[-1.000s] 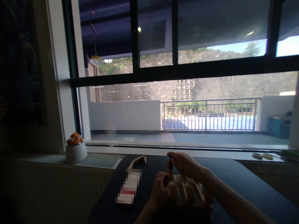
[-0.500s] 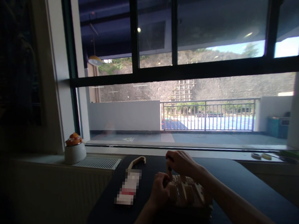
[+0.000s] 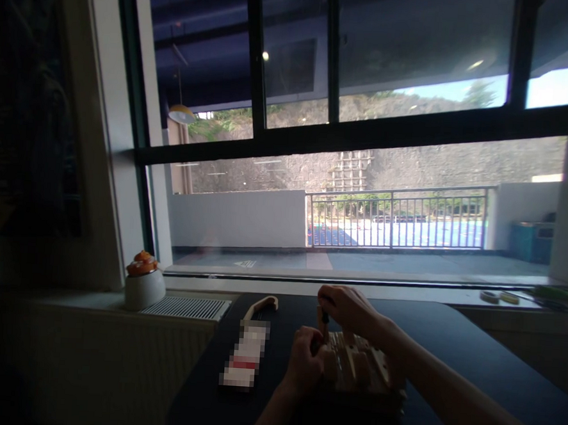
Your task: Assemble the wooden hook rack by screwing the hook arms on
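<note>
A pale wooden model (image 3: 358, 370) made of several slotted pieces rests on the dark table (image 3: 449, 338). My left hand (image 3: 304, 361) is closed on its near left corner. Just above that corner, my right hand (image 3: 350, 309) is curled round a small dark tool (image 3: 324, 319), whose tip points down at the model's left end. A curved wooden piece (image 3: 260, 306) lies loose on the table to the left. A flat white and red item (image 3: 245, 354) lies near it, its surface blurred out.
A white pot with an orange lid (image 3: 142, 282) stands on the sill above a radiator grille (image 3: 186, 307). Small items (image 3: 500, 295) lie on the sill at the right. A large window (image 3: 346, 146) faces a terrace.
My right hand dipped a little with the tool and came back up. My left hand and the model have stayed put.
</note>
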Motion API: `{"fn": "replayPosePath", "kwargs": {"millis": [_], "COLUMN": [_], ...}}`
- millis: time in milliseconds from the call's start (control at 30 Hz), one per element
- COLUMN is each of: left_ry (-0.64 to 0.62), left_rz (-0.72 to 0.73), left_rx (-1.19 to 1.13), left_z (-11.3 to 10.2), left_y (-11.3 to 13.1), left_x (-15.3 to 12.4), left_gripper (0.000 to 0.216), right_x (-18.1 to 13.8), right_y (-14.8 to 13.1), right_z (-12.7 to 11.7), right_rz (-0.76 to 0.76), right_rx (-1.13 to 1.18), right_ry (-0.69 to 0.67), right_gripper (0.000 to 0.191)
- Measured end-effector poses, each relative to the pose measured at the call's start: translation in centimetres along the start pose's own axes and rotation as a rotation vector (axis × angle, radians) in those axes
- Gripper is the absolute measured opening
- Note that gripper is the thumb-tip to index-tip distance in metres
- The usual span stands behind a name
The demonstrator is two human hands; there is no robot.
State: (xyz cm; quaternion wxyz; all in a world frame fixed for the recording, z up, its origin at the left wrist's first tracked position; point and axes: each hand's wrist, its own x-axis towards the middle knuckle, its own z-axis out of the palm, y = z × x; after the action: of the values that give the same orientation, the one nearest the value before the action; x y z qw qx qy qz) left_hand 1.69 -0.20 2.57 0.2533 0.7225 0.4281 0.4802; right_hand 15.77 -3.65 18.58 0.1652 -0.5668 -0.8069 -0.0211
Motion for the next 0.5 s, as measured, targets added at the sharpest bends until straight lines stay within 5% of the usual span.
{"fn": "replayPosePath", "kwargs": {"millis": [500], "left_ry": [-0.005], "left_rz": [-0.02], "left_rx": [-0.004], "left_z": [0.08], "left_y": [0.0], "left_x": [0.14], "left_gripper": [0.012], "right_x": [-0.15], "right_y": [0.46], "right_z": [-0.03], "right_rz": [0.017], "right_rx": [0.007], "right_ry": [-0.013], "right_gripper": [0.033]}}
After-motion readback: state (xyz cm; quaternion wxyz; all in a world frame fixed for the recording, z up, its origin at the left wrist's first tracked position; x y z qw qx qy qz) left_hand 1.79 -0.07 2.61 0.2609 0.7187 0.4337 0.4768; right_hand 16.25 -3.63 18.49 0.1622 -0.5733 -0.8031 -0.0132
